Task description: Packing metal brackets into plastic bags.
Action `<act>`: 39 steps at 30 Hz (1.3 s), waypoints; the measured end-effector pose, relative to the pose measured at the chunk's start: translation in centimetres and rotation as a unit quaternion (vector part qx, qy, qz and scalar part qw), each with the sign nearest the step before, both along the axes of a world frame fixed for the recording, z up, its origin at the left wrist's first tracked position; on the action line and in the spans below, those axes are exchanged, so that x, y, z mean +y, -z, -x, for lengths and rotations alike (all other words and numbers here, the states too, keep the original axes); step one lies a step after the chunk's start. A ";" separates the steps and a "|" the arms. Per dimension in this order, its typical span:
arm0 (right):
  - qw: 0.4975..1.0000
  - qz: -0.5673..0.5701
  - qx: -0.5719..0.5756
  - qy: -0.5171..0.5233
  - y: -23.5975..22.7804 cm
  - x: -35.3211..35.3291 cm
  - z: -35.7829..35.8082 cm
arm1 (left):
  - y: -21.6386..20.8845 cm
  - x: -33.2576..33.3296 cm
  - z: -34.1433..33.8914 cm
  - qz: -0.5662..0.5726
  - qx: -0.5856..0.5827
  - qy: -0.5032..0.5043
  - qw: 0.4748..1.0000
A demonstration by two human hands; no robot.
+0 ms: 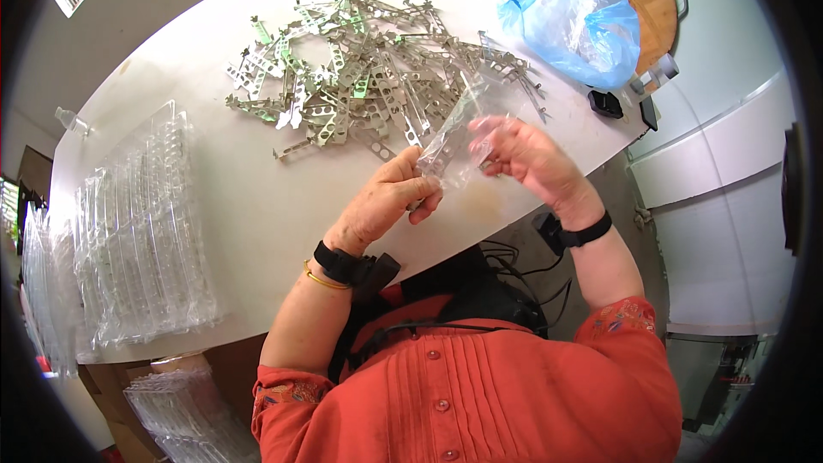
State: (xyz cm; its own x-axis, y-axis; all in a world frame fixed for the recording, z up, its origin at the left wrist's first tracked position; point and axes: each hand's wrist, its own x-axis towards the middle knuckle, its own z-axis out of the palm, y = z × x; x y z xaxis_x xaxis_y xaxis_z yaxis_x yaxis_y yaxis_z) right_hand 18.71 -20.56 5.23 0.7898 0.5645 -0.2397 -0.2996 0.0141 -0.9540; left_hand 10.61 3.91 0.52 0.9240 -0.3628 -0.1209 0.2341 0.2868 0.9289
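Observation:
My left hand (pixel 390 199) is closed on the lower edge of a clear plastic bag (pixel 467 124), pinched between thumb and fingers. The bag is see-through, so its outline and anything inside are hard to make out against the metal parts behind it. On the bag's right side is my right hand (pixel 536 163), its fingers loosely curled and apart, slightly blurred, with the fingertips against or behind the film. Just beyond both hands spreads a large heap of flat metal brackets (pixel 343 77) with punched holes, some showing green film.
Clear plastic trays (pixel 141 223) lie stacked at the left of the white table (pixel 249 206). A blue plastic bag (pixel 574 26) sits at the far right, near a small black object (pixel 605 104). More clear trays (pixel 189 411) stand below the table's left edge. Black cables (pixel 523 270) hang beneath the table.

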 end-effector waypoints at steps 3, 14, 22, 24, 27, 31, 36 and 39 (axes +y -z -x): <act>0.997 0.061 -0.040 -0.035 1.6 1.7 1.4 | -0.2 -0.1 0.1 -0.009 0.001 0.001 1.000; 0.995 0.011 -0.097 -0.008 2.5 4.6 2.5 | 0.7 -0.5 -0.1 -0.012 -0.019 0.013 1.000; 0.986 0.005 -0.148 0.074 1.9 3.8 0.9 | 1.5 -0.7 -0.4 -0.037 -0.043 -0.068 0.996; 0.986 0.004 -0.150 0.070 1.2 3.6 0.8 | 0.8 -0.4 -0.4 -0.031 -0.019 -0.037 0.999; 0.987 0.004 -0.147 0.067 1.2 3.6 1.0 | 0.4 -0.3 -0.2 -0.031 -0.010 -0.025 0.999; 0.987 -0.018 -0.146 0.066 1.5 4.2 1.3 | 0.1 -0.2 -0.1 -0.039 0.007 -0.029 0.999; 0.988 -0.018 -0.131 0.075 1.3 4.7 1.7 | 0.1 -0.4 0.0 -0.043 0.013 -0.050 0.998; 0.986 -0.007 -0.151 0.064 1.9 4.7 1.8 | 0.0 -0.5 0.0 -0.032 0.015 -0.060 0.998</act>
